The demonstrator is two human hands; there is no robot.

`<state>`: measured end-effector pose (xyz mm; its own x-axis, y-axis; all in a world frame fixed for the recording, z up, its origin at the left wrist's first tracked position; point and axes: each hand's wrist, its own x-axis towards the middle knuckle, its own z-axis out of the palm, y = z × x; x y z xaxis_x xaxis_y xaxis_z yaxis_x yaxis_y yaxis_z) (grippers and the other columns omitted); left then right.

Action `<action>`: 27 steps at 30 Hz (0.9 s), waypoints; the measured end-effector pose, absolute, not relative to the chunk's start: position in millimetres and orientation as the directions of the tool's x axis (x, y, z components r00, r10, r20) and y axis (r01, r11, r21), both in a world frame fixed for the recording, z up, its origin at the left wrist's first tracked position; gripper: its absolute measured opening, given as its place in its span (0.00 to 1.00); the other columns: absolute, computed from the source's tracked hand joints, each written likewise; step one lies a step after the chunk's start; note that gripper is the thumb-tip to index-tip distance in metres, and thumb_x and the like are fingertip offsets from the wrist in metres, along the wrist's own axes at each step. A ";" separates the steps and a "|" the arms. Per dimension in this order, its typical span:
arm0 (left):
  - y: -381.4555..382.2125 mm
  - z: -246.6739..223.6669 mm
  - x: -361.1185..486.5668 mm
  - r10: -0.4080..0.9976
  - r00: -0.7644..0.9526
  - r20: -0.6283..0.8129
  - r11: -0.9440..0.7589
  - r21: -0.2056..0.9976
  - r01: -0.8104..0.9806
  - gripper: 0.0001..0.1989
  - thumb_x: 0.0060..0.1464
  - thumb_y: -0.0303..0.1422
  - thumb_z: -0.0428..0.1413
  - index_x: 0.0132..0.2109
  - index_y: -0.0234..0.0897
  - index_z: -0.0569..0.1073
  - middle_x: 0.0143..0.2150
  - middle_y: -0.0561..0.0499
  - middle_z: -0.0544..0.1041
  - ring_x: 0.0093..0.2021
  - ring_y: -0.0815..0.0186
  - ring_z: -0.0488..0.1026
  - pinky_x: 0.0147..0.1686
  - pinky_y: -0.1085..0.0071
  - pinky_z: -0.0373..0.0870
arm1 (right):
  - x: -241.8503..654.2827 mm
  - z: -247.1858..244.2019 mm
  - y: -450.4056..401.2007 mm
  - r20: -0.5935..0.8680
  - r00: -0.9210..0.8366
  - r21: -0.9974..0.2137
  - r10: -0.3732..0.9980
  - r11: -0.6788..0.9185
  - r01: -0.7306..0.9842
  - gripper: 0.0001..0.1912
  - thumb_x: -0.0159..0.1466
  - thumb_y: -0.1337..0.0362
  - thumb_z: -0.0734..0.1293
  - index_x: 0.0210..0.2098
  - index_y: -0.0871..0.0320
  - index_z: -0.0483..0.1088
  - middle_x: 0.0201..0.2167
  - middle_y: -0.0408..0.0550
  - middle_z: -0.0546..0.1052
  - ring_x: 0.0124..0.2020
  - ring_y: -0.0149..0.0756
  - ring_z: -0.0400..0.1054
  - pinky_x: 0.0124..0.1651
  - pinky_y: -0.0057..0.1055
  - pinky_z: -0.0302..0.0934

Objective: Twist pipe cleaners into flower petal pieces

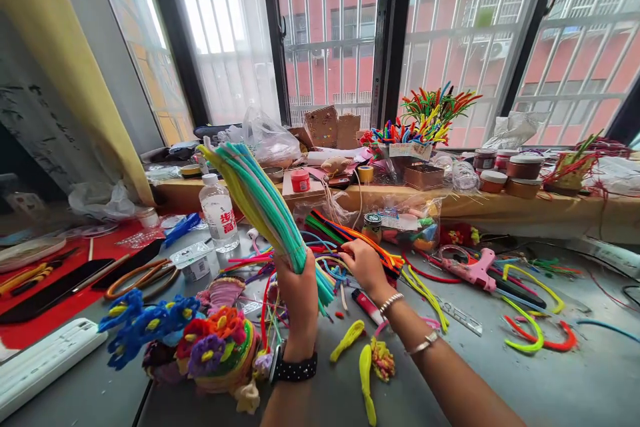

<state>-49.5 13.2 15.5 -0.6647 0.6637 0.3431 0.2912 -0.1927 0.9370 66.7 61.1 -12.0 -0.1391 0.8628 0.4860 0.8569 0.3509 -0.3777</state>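
My left hand [299,283] is closed around a thick bundle of fuzzy pipe cleaners [265,203], mostly turquoise with yellow and some pale pink, held upright and leaning left. My right hand [369,268] is raised to the right of it, fingers loosely curled and slightly apart, with nothing visible in them. Close behind that hand lies a bundle of black, green and orange pipe cleaners [345,232]. Two folded yellow pipe cleaner pieces [367,380] and a small yellow-red tufted piece [383,359] lie on the table below the hands. Fuzzy flowers [215,340] stand to the left of my left wrist.
A water bottle [220,217] stands at the back left, beside a plastic cup [193,260]. A pink glue gun [477,270] and curved pipe cleaners [543,333] lie to the right. White power strip [50,360] at front left. Jars [524,173] and pipe cleaner bunches [440,110] line the sill.
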 end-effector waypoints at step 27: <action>20.5 14.1 -59.6 0.805 -0.565 -0.181 -0.143 0.865 -0.481 0.08 0.33 0.29 0.58 0.24 0.34 0.66 0.20 0.57 0.67 0.19 0.71 0.65 0.21 0.72 0.63 | 84.4 9.7 70.4 0.510 0.028 -0.232 0.860 0.106 0.967 0.15 0.64 0.64 0.49 0.33 0.59 0.64 0.30 0.49 0.74 0.27 0.33 0.68 0.23 0.26 0.48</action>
